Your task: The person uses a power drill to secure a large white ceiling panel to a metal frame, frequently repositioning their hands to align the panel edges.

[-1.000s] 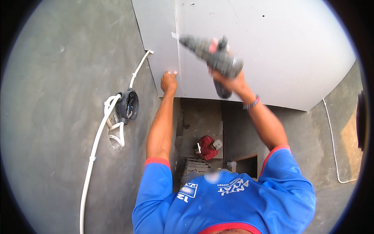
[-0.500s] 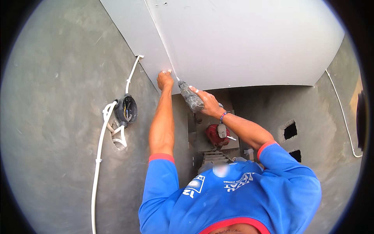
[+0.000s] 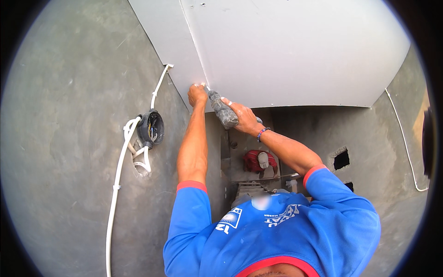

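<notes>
A grey, dust-smeared drill [image 3: 221, 109] is in my right hand [image 3: 245, 119], its tip touching the white board [image 3: 295, 51] at the long seam. My left hand [image 3: 197, 95] is closed against the board just left of the tip; what its fingers pinch, if anything, is too small to make out. A black round junction box [image 3: 151, 129] with white conduit [image 3: 122, 157] and loose wires inside is on the grey wall to the left of my forearm.
Far below, a person [image 3: 262, 161] in red with a light cap bends near a slatted wooden piece [image 3: 249, 187]. Grey walls [image 3: 64, 138] enclose the space; the right one has square holes [image 3: 341, 159] and a thin white conduit [image 3: 399, 120].
Over the last second my right hand brought the drill down from mid-air to the seam beside my left hand. Since half a second ago it shifted slightly up-left. The person below shifted.
</notes>
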Tool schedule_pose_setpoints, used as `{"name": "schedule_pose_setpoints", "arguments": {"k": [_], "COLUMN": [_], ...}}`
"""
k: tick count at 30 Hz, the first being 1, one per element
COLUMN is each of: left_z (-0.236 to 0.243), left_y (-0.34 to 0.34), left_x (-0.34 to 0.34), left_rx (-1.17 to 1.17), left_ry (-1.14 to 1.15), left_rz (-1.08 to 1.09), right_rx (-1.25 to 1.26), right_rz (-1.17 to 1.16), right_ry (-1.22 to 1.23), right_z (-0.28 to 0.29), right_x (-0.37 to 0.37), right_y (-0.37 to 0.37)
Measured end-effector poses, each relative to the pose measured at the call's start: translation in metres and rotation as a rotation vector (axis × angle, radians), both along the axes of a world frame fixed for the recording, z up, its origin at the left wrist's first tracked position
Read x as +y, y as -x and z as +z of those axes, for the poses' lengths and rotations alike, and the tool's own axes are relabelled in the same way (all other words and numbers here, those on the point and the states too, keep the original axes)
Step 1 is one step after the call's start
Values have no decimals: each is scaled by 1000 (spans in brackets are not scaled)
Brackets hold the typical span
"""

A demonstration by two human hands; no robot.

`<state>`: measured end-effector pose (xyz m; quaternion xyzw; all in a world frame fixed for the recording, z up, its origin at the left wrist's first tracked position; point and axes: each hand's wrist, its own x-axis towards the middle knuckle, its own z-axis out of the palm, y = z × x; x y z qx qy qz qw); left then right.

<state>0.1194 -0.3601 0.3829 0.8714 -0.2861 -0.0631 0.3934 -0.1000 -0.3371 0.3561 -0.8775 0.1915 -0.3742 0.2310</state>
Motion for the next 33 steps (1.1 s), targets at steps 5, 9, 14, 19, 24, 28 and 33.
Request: {"name": "schedule_pose_setpoints", "arguments": {"k": [5, 9, 14, 19, 24, 28, 33], "left_z": [0, 0, 0, -5, -7, -1, -3], "left_y": [1, 1, 1, -3, -3, -2, 1], "left_x": [1, 0, 1, -1, 0, 2, 0], "left_rx": [9, 0, -12, -11, -15, 27, 17], "left_ry": [26, 35, 24, 29, 18, 24, 46], "left_rz": [4, -2, -7, 0, -14, -28, -18], "right_rx": [39, 96, 154, 134, 125, -153, -384], "right_rz": [0, -3, -24, -26, -26, -10, -27], "right_ry": [9, 32, 19, 75, 102, 30, 202], "right_z": [1, 2, 5, 4, 1, 40, 142], "right_x": [-2, -5, -3, -4, -5, 6, -16], "right_y": [-2, -1, -1, -1, 5, 20, 8]}}
